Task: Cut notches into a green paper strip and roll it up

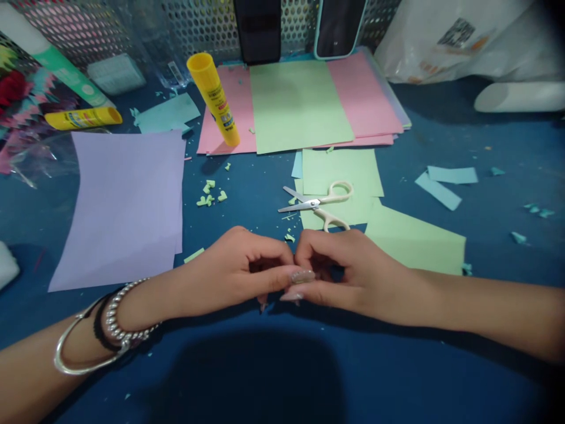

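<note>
My left hand (247,268) and my right hand (339,271) meet over the front middle of the blue table, thumbs and fingertips pressed together. Whatever they pinch is hidden by the fingers. Just beyond the right hand lie white-handled scissors (313,204), blades parted and pointing left, on pieces of light green paper (348,168). Small green paper cutouts (209,197) are scattered past the left hand. A narrow green strip (194,255) lies beside the left wrist. Another green sheet (415,241) extends behind the right forearm.
Purple sheets (123,206) lie at left. One yellow glue stick (214,100) stands upright by pink paper (375,100); another glue stick (83,118) lies flat. Two phones (258,29) lean on a perforated basket (198,23). Blue strips (452,175) and a plastic bag (441,41) are at right.
</note>
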The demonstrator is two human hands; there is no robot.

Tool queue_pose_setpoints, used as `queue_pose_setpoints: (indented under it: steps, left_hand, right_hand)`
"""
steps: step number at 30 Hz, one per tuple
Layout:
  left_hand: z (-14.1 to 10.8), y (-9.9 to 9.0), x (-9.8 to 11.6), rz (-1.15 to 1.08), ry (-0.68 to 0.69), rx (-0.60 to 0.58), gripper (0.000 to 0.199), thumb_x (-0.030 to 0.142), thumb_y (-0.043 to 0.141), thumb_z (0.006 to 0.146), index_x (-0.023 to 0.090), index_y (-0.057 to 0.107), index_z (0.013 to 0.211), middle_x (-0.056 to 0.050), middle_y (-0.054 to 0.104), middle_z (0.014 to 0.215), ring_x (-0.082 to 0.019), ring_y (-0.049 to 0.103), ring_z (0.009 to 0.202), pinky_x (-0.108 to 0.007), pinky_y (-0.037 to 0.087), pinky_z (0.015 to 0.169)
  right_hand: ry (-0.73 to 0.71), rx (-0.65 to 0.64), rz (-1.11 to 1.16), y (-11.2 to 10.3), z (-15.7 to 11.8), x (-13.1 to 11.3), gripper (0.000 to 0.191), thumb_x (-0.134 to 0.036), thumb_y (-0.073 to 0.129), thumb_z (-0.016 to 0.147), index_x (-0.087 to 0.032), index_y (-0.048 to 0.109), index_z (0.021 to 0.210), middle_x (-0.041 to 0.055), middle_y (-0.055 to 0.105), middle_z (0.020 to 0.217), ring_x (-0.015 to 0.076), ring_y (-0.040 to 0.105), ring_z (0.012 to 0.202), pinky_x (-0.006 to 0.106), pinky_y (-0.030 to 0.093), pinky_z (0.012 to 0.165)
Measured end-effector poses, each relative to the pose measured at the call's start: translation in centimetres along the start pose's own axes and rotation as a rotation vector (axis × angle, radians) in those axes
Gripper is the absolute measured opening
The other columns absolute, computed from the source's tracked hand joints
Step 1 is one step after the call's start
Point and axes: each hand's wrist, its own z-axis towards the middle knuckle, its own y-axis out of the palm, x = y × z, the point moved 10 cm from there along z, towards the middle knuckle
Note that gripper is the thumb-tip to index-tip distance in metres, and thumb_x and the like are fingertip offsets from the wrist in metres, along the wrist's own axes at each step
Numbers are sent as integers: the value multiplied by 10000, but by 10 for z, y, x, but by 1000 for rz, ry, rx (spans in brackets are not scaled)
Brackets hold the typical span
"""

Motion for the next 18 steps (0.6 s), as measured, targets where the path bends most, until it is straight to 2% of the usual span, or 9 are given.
queue_pose_setpoints:
  steps: [5,10,15,18]
  left_hand:
    - [-1,0,1,69,39,13,285,290,418,893,150,598,723,21,606,567,-71,575,525,-137,418,527]
    - [-1,-4,1,118,24,71,152,303,619,762,155,586,750,52,572,530,-54,482,476,-122,377,468]
    - [-4,-4,1,108,21,154,153,313,595,788,162,607,770,48,597,549,-49,492,471,-116,378,459]
    - [-7,-6,-1,68,20,223,128,262,558,820,171,614,749,54,608,569,-44,513,482,-107,377,457]
  right_hand:
    - [7,49,-66,-2,0,1,213,-323,548,816,-175,430,720,-78,431,545,33,351,464,130,266,415]
    - [-45,81,-70,-6,0,-3,208,-250,606,768,-178,414,731,-91,405,545,26,333,475,119,271,432]
    - [-28,92,-77,-7,-1,-3,199,-209,600,754,-181,406,722,-90,423,536,24,374,458,120,284,418]
    - [5,71,-45,-2,-1,-2,211,-199,600,749,-197,389,766,-98,449,534,25,427,449,113,307,410]
